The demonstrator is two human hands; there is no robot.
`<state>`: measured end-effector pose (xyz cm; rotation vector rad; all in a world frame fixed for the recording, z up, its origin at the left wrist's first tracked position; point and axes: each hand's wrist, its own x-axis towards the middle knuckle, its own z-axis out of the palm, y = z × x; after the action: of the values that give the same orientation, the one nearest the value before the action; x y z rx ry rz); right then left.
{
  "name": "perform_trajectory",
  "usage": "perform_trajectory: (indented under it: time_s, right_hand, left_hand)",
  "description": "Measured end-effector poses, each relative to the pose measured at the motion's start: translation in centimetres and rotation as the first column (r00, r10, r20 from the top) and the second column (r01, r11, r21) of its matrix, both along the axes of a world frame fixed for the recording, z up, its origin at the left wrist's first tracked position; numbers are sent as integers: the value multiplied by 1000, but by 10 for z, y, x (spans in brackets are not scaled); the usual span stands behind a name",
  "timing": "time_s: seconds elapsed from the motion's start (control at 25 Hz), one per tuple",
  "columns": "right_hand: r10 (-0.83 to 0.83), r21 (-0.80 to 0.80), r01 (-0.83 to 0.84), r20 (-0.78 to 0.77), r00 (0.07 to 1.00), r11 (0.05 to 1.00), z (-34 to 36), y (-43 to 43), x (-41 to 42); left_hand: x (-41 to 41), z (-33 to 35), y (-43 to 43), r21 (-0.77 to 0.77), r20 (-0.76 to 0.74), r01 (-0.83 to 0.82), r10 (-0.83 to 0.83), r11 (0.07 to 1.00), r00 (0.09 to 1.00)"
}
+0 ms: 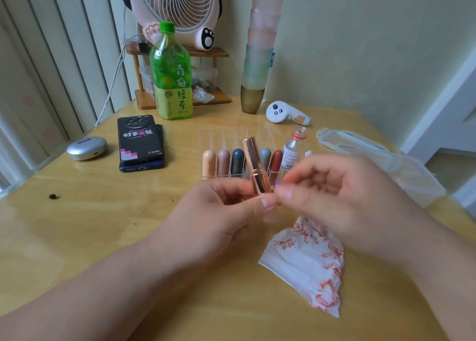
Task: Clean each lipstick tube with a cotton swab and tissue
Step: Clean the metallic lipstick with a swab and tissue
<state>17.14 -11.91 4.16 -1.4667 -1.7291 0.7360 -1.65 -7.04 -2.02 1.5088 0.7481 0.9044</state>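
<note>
Glossy metallic rose-gold lipstick tube (255, 169), crinkled stained paper tissue (306, 260), glossy wooden table (103, 212)

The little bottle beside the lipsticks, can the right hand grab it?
Probably yes. The right hand sits just in front of the little bottle, nothing between them, though it is busy by the gold lipstick tube the left hand holds.

Soft even daylight, motion-blurred right hand (342, 201), wide-angle edge warping.
</note>
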Motion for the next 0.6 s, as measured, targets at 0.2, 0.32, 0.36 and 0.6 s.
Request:
perform_trajectory:
  time_s: [0.2,0.32,0.36,0.6]
  right_hand:
    - [-101,21,105,-160,982,994,-32,-20,-22]
    - [-159,84,184,-245,956,979,-49,-18,-28]
    - [-152,104,184,-256,955,978,-52,-19,-28]
    - [-104,150,149,-275,956,977,-57,-24,-16]
  left_hand:
    - [5,1,-10,-108,109,49,-37,993,993]
    - [5,-1,-10,-111,87,79,-70,991,994]
    - [5,0,-10,-108,89,87,-78,990,993]
    - [3,10,-10,-140,215,20,11,990,977]
